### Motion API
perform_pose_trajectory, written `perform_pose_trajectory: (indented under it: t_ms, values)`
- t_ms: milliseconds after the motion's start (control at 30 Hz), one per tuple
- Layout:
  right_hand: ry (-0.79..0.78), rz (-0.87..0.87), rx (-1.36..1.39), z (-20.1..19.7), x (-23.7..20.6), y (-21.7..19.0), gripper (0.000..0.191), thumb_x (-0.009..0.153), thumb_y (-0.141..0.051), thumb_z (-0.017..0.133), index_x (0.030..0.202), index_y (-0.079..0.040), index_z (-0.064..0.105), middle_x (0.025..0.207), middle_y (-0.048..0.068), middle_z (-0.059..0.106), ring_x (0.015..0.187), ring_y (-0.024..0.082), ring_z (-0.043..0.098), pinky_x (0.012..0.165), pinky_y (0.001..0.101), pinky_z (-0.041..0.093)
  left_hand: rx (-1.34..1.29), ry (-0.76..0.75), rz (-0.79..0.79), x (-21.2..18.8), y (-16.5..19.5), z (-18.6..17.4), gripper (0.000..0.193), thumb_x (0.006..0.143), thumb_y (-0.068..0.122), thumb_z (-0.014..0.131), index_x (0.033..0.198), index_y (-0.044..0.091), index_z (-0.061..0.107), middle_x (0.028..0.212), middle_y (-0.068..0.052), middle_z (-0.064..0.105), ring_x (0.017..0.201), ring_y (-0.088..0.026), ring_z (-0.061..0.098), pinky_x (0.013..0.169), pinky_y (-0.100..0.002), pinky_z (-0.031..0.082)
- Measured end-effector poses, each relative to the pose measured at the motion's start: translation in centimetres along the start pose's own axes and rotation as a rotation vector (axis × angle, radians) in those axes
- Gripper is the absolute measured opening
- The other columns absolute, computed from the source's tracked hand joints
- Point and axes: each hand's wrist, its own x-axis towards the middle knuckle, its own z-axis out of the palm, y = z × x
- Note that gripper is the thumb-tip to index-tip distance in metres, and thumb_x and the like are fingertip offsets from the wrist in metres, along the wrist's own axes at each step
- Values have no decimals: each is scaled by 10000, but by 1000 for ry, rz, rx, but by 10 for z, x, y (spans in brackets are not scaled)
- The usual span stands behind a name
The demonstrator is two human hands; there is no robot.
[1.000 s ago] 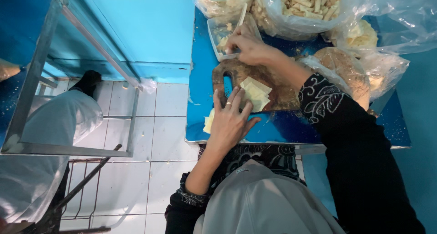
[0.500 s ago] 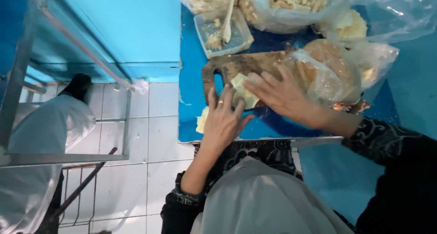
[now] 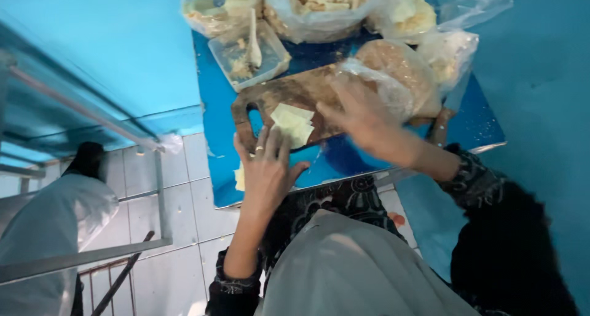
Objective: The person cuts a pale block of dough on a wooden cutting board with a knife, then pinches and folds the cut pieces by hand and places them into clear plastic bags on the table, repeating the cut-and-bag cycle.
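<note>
Left hand [image 3: 265, 168] lies flat, fingers spread; right hand [image 3: 362, 120] hovers open, blurred.

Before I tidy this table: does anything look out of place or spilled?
One pale square sheet lies apart from the stack of sheets on the wooden board, sitting at the blue table's near edge beside the left hand. Crumbs speckle the table near the plastic tub.

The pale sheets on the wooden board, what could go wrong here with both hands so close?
The pale square sheets lie near the front edge of the wooden board; the left hand, fingers at that edge, could nudge them off. The blurred right hand is beside the plastic bag of crumbs and might snag it. One pale piece already sits at the blue table edge and could drop to the floor.
</note>
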Motion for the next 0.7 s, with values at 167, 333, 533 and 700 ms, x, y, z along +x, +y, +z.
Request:
perform_pose_trajectory:
  t_ms: [167,333,533,700]
  values:
    - [-2,430,456,-43,-22,33,268,1018,-39,549,1278,-20,611,1201,220,709,1151,402,654,915,456,519,-38,-23,-93,1,1,-3,499,920,468,729,1174,42,669,1335,-178,605,1243,-339,599,1168,-712,156]
    - [-51,315,374,-18,-15,32,377,935,17,555,1311,-6,534,993,247,675,964,449,660,800,523,504,-113,39,-191,1,0,-5,380,918,331,749,1169,54,681,1384,-145,588,1189,-304,608,1180,-709,159]
    - [59,266,281,-16,-28,46,417,829,21,556,1238,-3,480,903,254,646,922,487,635,743,534,483,-96,131,-261,-11,2,-15,296,907,294,789,1088,76,704,1360,-128,591,1325,-330,552,1154,-711,176]
    - [-50,377,65,-1,-24,44,421,912,27,561,1325,-9,486,787,249,633,753,449,658,644,519,506,-68,131,-293,-12,7,-11,218,907,271,801,1032,109,728,1280,-85,626,1353,-305,548,1154,-719,187]
